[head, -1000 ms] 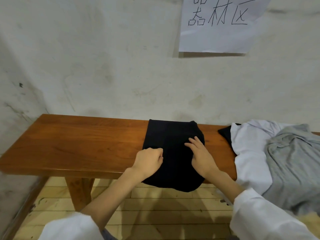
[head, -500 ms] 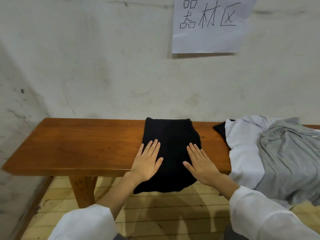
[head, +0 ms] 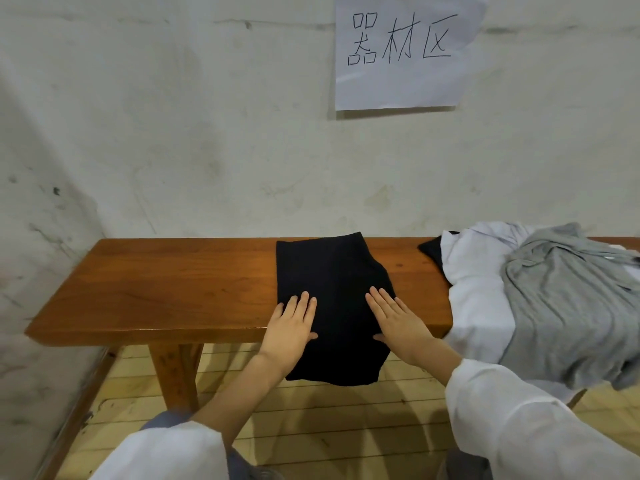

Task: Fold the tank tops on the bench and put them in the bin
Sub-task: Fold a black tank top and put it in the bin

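A black tank top [head: 332, 282], folded into a narrow strip, lies across the wooden bench [head: 173, 289] with its near end hanging over the front edge. My left hand [head: 292, 323] lies flat on its left side, fingers straight. My right hand [head: 398, 320] presses flat on its right side near the bench's front edge. At the bench's right end sits a heap with a white top [head: 474, 278], a grey top [head: 568, 299] over it, and a corner of another black garment [head: 431, 249]. No bin is in view.
The bench stands against a stained white wall with a paper sign [head: 401, 50] taped above. The bench's left half is bare wood. Its leg [head: 176, 372] stands on a slatted wooden floor [head: 311, 427] below.
My left hand went from a curled grip on the cloth's left edge to lying flat. Both hands have slid toward the bench's front edge over the black top.
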`<state>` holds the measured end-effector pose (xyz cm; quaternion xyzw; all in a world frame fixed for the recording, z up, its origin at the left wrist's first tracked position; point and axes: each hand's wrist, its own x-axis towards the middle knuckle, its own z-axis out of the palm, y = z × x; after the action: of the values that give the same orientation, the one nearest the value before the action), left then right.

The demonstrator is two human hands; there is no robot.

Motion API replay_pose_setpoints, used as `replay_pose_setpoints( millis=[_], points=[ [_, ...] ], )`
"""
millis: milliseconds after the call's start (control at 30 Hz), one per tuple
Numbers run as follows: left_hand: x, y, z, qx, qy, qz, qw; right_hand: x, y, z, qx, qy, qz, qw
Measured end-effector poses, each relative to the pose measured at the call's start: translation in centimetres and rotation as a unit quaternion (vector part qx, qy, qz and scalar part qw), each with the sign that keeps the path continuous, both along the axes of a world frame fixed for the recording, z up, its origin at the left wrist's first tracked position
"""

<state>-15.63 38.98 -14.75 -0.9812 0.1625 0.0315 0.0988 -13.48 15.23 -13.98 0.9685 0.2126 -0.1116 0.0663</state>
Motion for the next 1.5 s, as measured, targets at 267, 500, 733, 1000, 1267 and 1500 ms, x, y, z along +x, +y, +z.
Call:
replay_pose_setpoints(
  millis=[267,500,733,1000,1267,1500],
  points=[
    [0.6,1.4,1.4,-0.079,0.049,-0.018,0.995,-1.6,0.4,1.1,0.078,0.016,-0.049,0.996],
    [0.3,3.1,7.3,-0.293,0.08,0.009,0.953,-2.7,0.3,5.9,0.19,-0.011,-0.088,0.978],
    [1.5,4.8,14.7,-0.354,0.074,0.018,0.932,-0.5,0.6,12.7,0.247,0.048,-0.051,0.967],
    [4.2,5.5,16.4,-0.417,0.014,0.054,0.907,2.7,-1.3,16.7,0.299,0.131,-0.087,0.941],
    [8.9,3.6,19.6,-0.446,-0.199,0.066,0.87,6.9,0.2,18.5,0.383,-0.201,-0.117,0.894],
    [7.9,4.1,14.2,-0.378,-0.183,-0.007,0.908,6.0,0.0,11.9,0.385,-0.198,-0.156,0.887]
  ],
)
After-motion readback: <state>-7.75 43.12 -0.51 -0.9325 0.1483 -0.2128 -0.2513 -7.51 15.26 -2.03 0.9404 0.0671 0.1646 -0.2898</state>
